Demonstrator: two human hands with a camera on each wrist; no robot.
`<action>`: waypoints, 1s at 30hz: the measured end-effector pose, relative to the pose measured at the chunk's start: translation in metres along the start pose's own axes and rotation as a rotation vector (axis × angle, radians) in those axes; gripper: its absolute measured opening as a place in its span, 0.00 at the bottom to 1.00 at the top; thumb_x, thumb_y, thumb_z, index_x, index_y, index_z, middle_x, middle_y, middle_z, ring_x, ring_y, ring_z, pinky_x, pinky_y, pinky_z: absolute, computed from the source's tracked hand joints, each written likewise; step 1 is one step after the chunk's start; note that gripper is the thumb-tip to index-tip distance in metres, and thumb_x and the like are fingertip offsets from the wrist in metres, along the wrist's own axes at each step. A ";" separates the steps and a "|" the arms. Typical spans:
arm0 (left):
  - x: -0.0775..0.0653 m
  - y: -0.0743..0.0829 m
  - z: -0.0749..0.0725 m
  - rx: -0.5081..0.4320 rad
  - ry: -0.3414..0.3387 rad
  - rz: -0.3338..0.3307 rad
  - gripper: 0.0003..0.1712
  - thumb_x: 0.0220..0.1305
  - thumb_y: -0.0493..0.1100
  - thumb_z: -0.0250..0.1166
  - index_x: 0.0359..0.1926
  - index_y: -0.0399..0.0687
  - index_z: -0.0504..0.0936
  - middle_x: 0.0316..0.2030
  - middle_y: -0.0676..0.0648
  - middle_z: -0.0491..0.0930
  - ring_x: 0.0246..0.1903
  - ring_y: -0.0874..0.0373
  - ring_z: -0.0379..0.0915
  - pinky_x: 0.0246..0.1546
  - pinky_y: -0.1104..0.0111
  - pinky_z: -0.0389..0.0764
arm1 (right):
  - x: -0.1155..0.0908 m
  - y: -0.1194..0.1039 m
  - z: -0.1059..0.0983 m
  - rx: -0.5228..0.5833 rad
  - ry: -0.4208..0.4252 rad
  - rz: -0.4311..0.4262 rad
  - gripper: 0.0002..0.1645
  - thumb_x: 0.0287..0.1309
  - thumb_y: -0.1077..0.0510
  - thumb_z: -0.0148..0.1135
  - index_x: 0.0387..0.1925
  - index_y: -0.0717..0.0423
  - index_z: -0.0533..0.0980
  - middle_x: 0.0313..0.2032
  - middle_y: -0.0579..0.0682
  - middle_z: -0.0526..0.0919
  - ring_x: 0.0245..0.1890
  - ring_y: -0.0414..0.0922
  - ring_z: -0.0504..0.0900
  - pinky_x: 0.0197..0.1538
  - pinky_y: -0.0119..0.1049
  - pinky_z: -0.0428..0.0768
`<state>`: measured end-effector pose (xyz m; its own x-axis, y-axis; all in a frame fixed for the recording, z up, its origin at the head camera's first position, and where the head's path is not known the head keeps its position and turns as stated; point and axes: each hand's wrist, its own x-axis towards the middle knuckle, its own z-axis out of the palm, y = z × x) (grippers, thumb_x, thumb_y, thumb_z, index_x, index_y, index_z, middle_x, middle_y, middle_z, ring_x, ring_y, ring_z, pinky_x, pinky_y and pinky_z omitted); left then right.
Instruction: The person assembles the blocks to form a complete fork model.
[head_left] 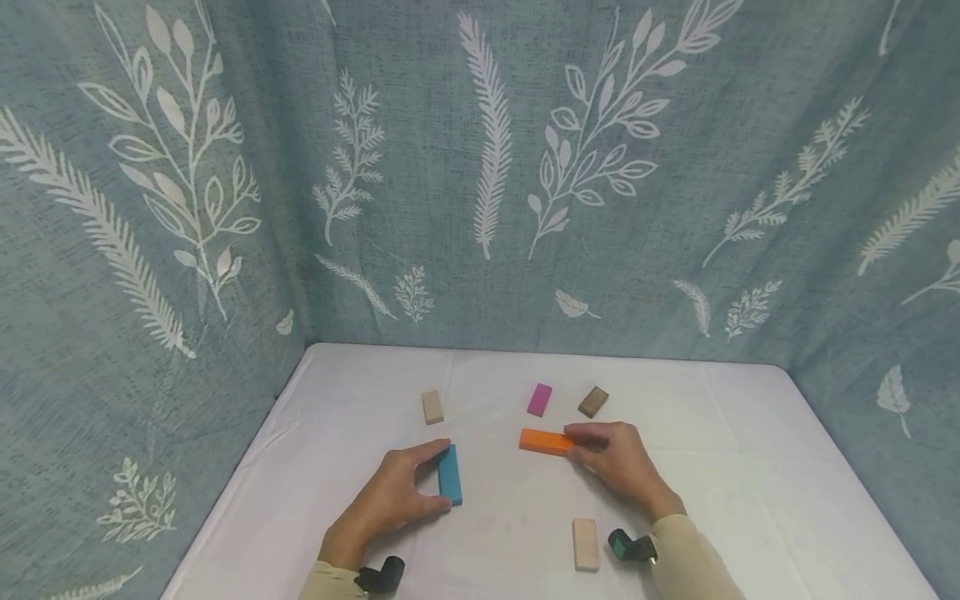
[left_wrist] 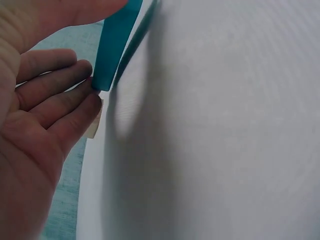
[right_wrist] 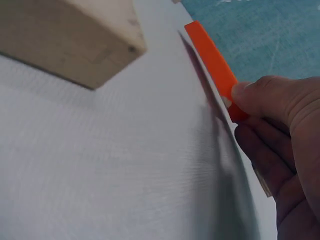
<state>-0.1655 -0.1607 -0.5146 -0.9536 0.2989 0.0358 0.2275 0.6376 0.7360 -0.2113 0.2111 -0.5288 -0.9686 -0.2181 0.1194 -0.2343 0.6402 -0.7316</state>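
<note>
On the left of the head view, my left hand point(head_left: 397, 493) pinches a blue block point(head_left: 449, 477) by its two ends, thumb at the near end and a finger at the far one. The left wrist view shows that block point(left_wrist: 116, 50) with a shadow beside it, close over the table; the other fingers are extended. My right hand point(head_left: 618, 462) grips the right end of an orange block point(head_left: 543, 442) between thumb and fingers. This block point(right_wrist: 210, 55) points leftward, close over the white cloth, its right tip hidden by the fingers in the head view.
A pale wooden block point(head_left: 586, 546) lies near my right wrist. Farther back on the white-covered table point(head_left: 690, 417) lie another pale block point(head_left: 432, 407), a magenta block point(head_left: 539, 400) and a brown block point(head_left: 593, 402). A leaf-patterned teal curtain point(head_left: 420, 167) stands behind and along the sides.
</note>
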 end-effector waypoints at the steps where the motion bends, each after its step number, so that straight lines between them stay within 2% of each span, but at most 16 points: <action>1: 0.000 0.000 -0.001 -0.002 0.001 0.003 0.51 0.47 0.39 0.89 0.74 0.40 0.79 0.72 0.38 0.80 0.75 0.36 0.74 0.76 0.43 0.73 | -0.001 0.000 -0.001 0.000 0.005 -0.001 0.21 0.62 0.64 0.78 0.56 0.49 0.90 0.54 0.44 0.94 0.61 0.50 0.90 0.68 0.52 0.85; 10: -0.004 0.010 -0.011 -0.007 0.014 0.011 0.52 0.47 0.37 0.89 0.75 0.39 0.77 0.73 0.37 0.79 0.74 0.34 0.74 0.75 0.42 0.74 | -0.003 -0.009 -0.010 0.044 0.019 0.001 0.20 0.64 0.65 0.76 0.57 0.51 0.90 0.56 0.48 0.93 0.61 0.52 0.90 0.66 0.50 0.86; 16: -0.006 0.020 -0.016 -0.014 0.019 0.042 0.52 0.48 0.36 0.89 0.75 0.39 0.78 0.72 0.37 0.80 0.73 0.34 0.76 0.73 0.41 0.77 | 0.000 -0.014 -0.012 0.021 0.028 -0.055 0.20 0.64 0.66 0.77 0.57 0.53 0.90 0.55 0.49 0.93 0.60 0.53 0.91 0.64 0.51 0.87; 30: -0.005 0.037 -0.007 -0.015 -0.060 0.163 0.50 0.53 0.38 0.87 0.75 0.34 0.76 0.74 0.36 0.78 0.74 0.37 0.75 0.73 0.42 0.76 | 0.004 -0.025 -0.001 0.048 0.023 -0.107 0.20 0.62 0.68 0.78 0.56 0.54 0.90 0.53 0.48 0.94 0.58 0.51 0.92 0.64 0.49 0.88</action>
<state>-0.1541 -0.1434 -0.4828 -0.8906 0.4398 0.1157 0.3751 0.5667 0.7336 -0.2091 0.1947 -0.5097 -0.9400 -0.2660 0.2135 -0.3328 0.5782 -0.7449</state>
